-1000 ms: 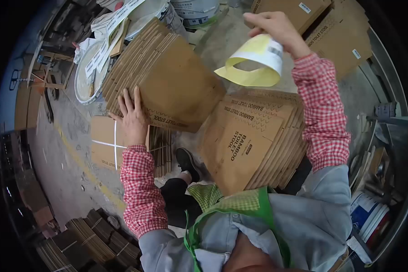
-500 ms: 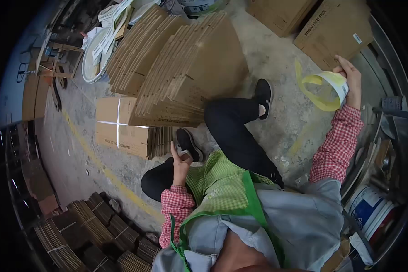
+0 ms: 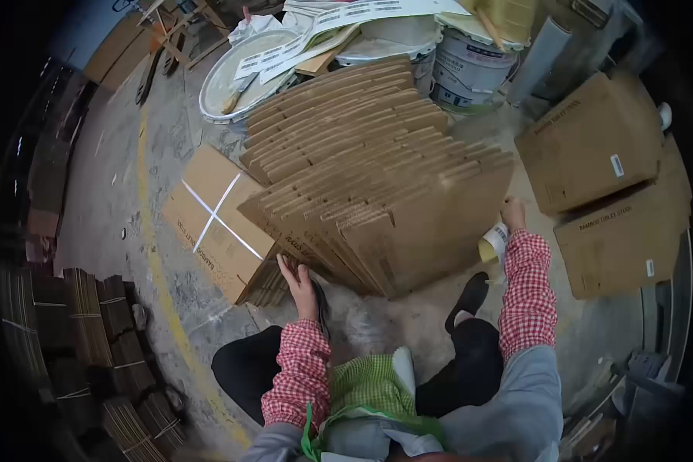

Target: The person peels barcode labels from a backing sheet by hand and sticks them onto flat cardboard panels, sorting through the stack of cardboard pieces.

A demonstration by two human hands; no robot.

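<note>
Concrete floor (image 3: 196, 304) (yellow-lined) beneath cardboard sheets (image 3: 446, 239)

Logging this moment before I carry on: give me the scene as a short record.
Left hand: open, beside the strapped bundle; contact unclear
Right hand: at right edge of the cardboard sheets; grip unclear
Label strip: curled, by the right wrist
Strapped bundle: white straps crossed
Right side: cartons with white stickers
Behind: pails and barcode sheets

Flat cardboard boxes (image 3: 446, 231): brown, standing on edge in a leaning, fanned row, centre of frame; dark print toward lower left, partly legible. Label strip (image 3: 494, 242): curled, white outer face with dark marks, yellow inner face, right of centre, near the front box's right edge.
</note>
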